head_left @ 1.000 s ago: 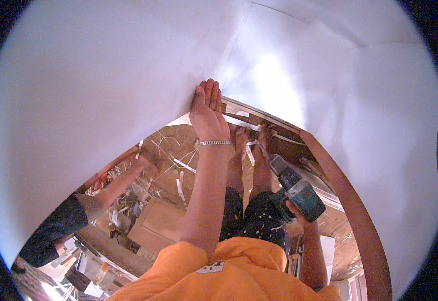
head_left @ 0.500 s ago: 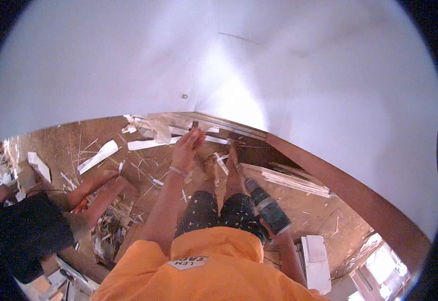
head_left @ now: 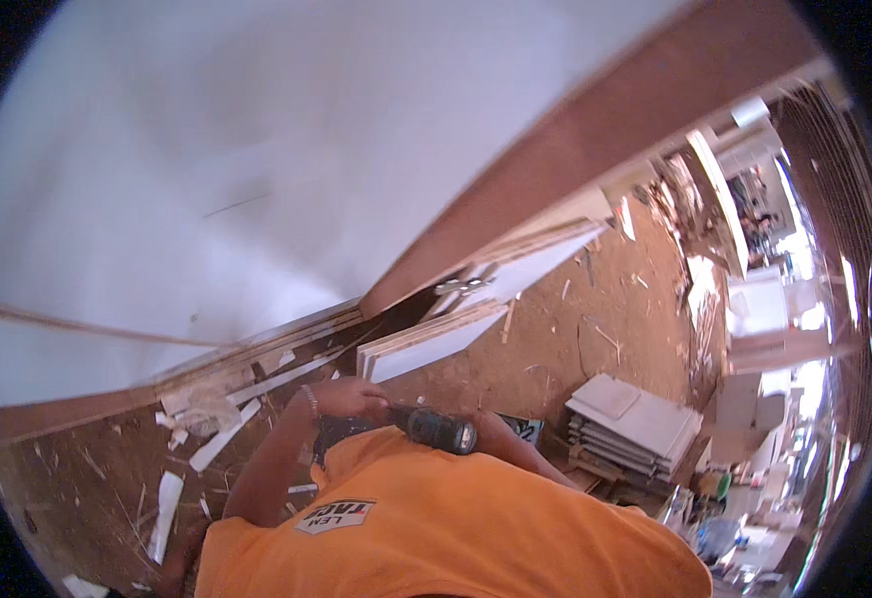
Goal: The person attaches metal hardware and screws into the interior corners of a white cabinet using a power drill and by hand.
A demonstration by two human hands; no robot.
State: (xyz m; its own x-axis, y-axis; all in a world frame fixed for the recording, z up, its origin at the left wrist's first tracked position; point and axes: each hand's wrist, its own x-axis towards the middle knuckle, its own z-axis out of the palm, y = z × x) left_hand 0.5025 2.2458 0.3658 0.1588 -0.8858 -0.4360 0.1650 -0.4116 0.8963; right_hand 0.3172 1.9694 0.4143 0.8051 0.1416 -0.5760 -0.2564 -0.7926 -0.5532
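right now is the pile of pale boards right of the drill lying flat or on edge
Lying flat: the pile of pale boards shows a broad face on top, with edges layered beneath.

Open floor (head_left: 560, 334) between white panels (head_left: 441, 344) and board stack (head_left: 627, 427), brown-edged sheet (head_left: 301, 130) blocking ahead (depth unclear)

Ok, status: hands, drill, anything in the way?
Left hand at front end of drill. Right hand behind it, grip hidden. White-faced boards just beyond the hands.
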